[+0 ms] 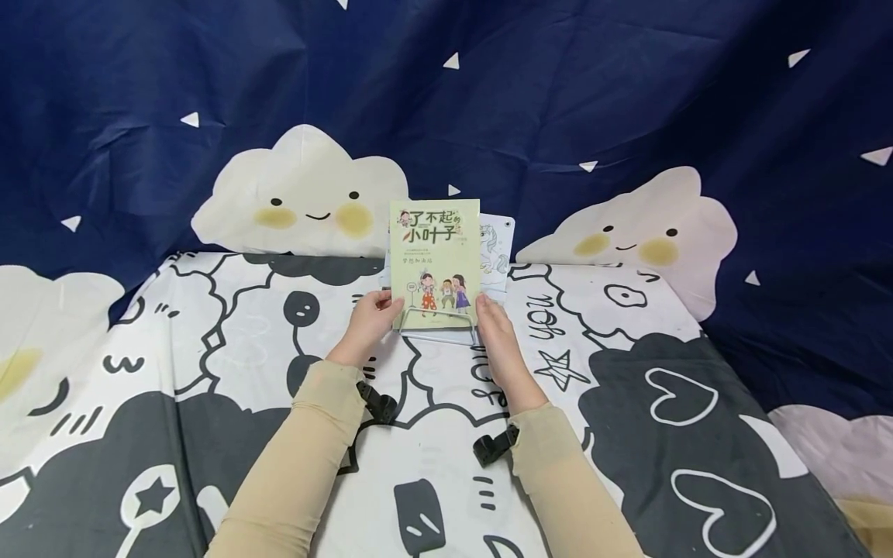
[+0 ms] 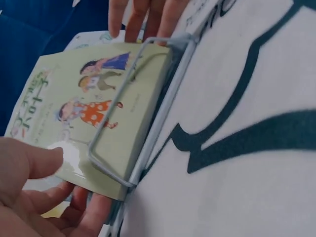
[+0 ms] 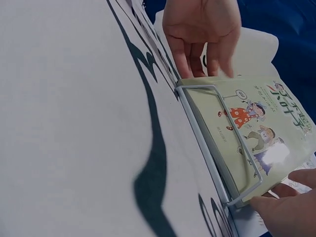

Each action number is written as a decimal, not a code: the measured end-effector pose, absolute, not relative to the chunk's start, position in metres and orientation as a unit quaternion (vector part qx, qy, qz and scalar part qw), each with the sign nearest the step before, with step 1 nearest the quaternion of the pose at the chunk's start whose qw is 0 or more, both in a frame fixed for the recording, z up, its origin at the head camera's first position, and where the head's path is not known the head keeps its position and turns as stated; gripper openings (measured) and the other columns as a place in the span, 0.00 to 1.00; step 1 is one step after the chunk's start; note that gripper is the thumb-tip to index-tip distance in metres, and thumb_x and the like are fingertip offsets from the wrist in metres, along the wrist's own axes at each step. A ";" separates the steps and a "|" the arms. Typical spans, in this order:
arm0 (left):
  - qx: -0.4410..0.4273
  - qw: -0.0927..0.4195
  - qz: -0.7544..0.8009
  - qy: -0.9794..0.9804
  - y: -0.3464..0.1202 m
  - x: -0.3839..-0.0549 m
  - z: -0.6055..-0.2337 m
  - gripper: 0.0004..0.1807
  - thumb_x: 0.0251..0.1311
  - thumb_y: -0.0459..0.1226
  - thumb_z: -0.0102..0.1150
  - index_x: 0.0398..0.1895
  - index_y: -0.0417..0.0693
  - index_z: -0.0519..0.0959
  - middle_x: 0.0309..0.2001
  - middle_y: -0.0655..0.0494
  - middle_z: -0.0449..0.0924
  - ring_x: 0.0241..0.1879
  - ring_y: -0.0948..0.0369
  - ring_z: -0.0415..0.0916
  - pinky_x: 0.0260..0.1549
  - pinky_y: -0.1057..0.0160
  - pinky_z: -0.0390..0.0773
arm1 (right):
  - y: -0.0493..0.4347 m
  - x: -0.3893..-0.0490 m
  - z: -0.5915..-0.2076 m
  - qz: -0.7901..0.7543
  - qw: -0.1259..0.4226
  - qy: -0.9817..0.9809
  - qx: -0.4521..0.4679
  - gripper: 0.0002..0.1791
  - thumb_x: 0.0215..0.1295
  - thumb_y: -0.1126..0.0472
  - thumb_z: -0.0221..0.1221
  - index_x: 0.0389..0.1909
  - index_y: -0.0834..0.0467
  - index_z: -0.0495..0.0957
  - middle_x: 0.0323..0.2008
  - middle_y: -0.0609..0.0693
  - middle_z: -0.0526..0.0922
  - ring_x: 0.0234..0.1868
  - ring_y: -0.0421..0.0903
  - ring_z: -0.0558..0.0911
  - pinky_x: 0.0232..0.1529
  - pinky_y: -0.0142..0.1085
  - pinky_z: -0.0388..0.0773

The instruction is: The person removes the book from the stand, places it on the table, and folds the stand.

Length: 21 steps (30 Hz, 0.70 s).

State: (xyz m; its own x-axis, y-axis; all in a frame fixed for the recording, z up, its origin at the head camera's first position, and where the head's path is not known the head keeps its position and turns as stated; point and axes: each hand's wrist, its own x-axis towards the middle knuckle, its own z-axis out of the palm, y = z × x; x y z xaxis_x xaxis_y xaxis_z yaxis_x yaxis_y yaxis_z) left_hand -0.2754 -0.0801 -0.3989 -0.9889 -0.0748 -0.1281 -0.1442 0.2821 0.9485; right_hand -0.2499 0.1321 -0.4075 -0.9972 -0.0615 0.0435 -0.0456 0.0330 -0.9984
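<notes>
A pale green book (image 1: pixel 436 256) with cartoon children on its cover stands leaning back in a light wire book stand (image 1: pixel 438 311). The stand's front loop crosses the lower cover. At the book's left edge is my left hand (image 1: pixel 370 322); in the left wrist view its thumb (image 2: pixel 47 160) lies over the cover and its fingers reach the book's side and back. My right hand (image 1: pixel 498 337) rests along the opposite edge, fingers fairly straight. Behind the green book, partly hidden, is a white book or board with a unicorn line drawing (image 1: pixel 494 252).
A black-and-white patterned cloth (image 1: pixel 446 434) with cartoon shapes covers the table. Behind it hangs a dark blue curtain (image 1: pixel 530 93) with smiling clouds and small white triangles. Each wrist bears a black strapped camera (image 1: pixel 497 446).
</notes>
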 end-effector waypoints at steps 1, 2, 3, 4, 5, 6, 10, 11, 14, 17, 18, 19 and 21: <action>-0.075 0.024 0.593 0.801 -0.079 -0.277 -0.400 0.27 0.73 0.41 0.51 0.68 0.32 0.66 0.61 0.39 0.71 0.60 0.51 0.68 0.61 0.55 0.72 | 0.132 -0.250 -0.407 -0.695 0.004 0.718 -0.037 0.37 0.79 0.42 0.39 0.75 0.65 0.54 0.77 0.60 0.50 0.79 0.55 0.48 0.78 0.48 0.49; -0.081 0.018 0.591 0.802 -0.078 -0.278 -0.401 0.26 0.72 0.40 0.52 0.67 0.33 0.68 0.59 0.39 0.72 0.57 0.52 0.69 0.59 0.56 0.73 | 0.133 -0.250 -0.407 -0.696 0.002 0.717 -0.035 0.37 0.79 0.42 0.40 0.75 0.65 0.54 0.77 0.60 0.50 0.79 0.55 0.49 0.78 0.48 0.49; -0.089 0.013 0.588 0.804 -0.078 -0.279 -0.401 0.25 0.72 0.40 0.53 0.66 0.34 0.70 0.58 0.40 0.73 0.56 0.53 0.70 0.57 0.57 0.74 | 0.133 -0.250 -0.407 -0.696 0.001 0.717 -0.032 0.37 0.78 0.42 0.40 0.76 0.65 0.54 0.77 0.60 0.51 0.79 0.55 0.49 0.78 0.48 0.50; -0.098 0.008 0.585 0.805 -0.077 -0.280 -0.401 0.24 0.71 0.40 0.54 0.64 0.35 0.71 0.57 0.41 0.74 0.54 0.53 0.71 0.55 0.58 0.74 | 0.133 -0.250 -0.407 -0.695 -0.001 0.718 -0.030 0.37 0.78 0.42 0.41 0.76 0.65 0.54 0.77 0.59 0.51 0.79 0.55 0.49 0.78 0.47 0.49; -0.105 0.003 0.582 0.806 -0.077 -0.280 -0.402 0.23 0.71 0.41 0.55 0.63 0.36 0.73 0.55 0.42 0.75 0.53 0.54 0.71 0.53 0.59 0.74 | 0.133 -0.250 -0.407 -0.694 -0.002 0.719 -0.029 0.37 0.78 0.42 0.42 0.76 0.65 0.54 0.78 0.59 0.51 0.79 0.54 0.50 0.78 0.47 0.49; -0.110 -0.002 0.581 0.807 -0.076 -0.281 -0.402 0.22 0.70 0.41 0.56 0.62 0.37 0.74 0.55 0.43 0.76 0.53 0.54 0.72 0.52 0.59 0.74 | 0.133 -0.250 -0.407 -0.691 -0.003 0.722 -0.028 0.37 0.78 0.42 0.42 0.76 0.64 0.54 0.78 0.59 0.51 0.79 0.54 0.50 0.78 0.47 0.49; -0.118 -0.023 0.563 0.818 -0.077 -0.282 -0.403 0.21 0.69 0.43 0.58 0.58 0.40 0.77 0.52 0.45 0.78 0.51 0.54 0.72 0.51 0.59 0.73 | 0.133 -0.251 -0.407 -0.683 -0.006 0.730 -0.027 0.37 0.78 0.42 0.43 0.76 0.63 0.53 0.78 0.56 0.51 0.80 0.51 0.49 0.79 0.44 0.47; -0.115 -0.029 0.558 0.821 -0.078 -0.282 -0.404 0.21 0.69 0.44 0.58 0.58 0.40 0.77 0.52 0.45 0.78 0.51 0.54 0.72 0.51 0.58 0.73 | 0.133 -0.251 -0.407 -0.683 -0.005 0.730 -0.027 0.37 0.78 0.43 0.43 0.77 0.63 0.53 0.78 0.56 0.51 0.80 0.51 0.48 0.78 0.44 0.47; -0.103 -0.044 0.537 0.836 -0.079 -0.283 -0.405 0.22 0.69 0.45 0.58 0.58 0.41 0.77 0.53 0.46 0.79 0.51 0.53 0.73 0.51 0.56 0.74 | 0.132 -0.252 -0.407 -0.684 -0.001 0.729 -0.025 0.37 0.78 0.44 0.44 0.77 0.62 0.52 0.79 0.55 0.51 0.80 0.50 0.48 0.78 0.43 0.48; -0.087 -0.052 0.520 0.848 -0.082 -0.284 -0.407 0.22 0.70 0.46 0.57 0.59 0.41 0.77 0.53 0.45 0.79 0.51 0.52 0.74 0.51 0.55 0.75 | 0.132 -0.252 -0.407 -0.680 0.008 0.732 -0.027 0.37 0.78 0.46 0.46 0.78 0.62 0.50 0.79 0.56 0.51 0.80 0.51 0.49 0.78 0.43 0.49; -0.082 -0.053 0.515 0.852 -0.083 -0.284 -0.408 0.22 0.70 0.47 0.56 0.59 0.41 0.77 0.53 0.45 0.80 0.51 0.52 0.75 0.51 0.55 0.75 | 0.132 -0.252 -0.407 -0.678 0.011 0.734 -0.028 0.37 0.78 0.46 0.46 0.78 0.61 0.49 0.79 0.56 0.51 0.79 0.51 0.50 0.78 0.43 0.49; -0.077 -0.054 0.512 0.854 -0.084 -0.285 -0.409 0.22 0.70 0.47 0.56 0.59 0.41 0.77 0.53 0.45 0.80 0.51 0.51 0.76 0.51 0.54 0.75 | 0.132 -0.251 -0.407 -0.676 0.015 0.736 -0.031 0.37 0.78 0.47 0.46 0.78 0.61 0.49 0.78 0.56 0.51 0.79 0.52 0.50 0.78 0.44 0.49; -0.068 -0.060 0.508 0.856 -0.086 -0.285 -0.410 0.22 0.70 0.46 0.56 0.58 0.40 0.77 0.52 0.45 0.81 0.50 0.51 0.77 0.50 0.54 0.76 | 0.132 -0.251 -0.407 -0.671 0.019 0.741 -0.036 0.37 0.78 0.47 0.46 0.78 0.61 0.48 0.78 0.57 0.51 0.79 0.52 0.51 0.78 0.44 0.50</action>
State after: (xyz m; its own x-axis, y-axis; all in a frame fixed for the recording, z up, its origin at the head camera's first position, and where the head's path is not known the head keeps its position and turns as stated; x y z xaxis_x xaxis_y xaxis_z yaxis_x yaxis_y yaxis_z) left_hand -0.2847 -0.0862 -0.4097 -0.9835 -0.1776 0.0335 -0.0557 0.4739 0.8788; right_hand -0.2506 0.1317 -0.4070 -0.9966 -0.0795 0.0200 -0.0278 0.0980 -0.9948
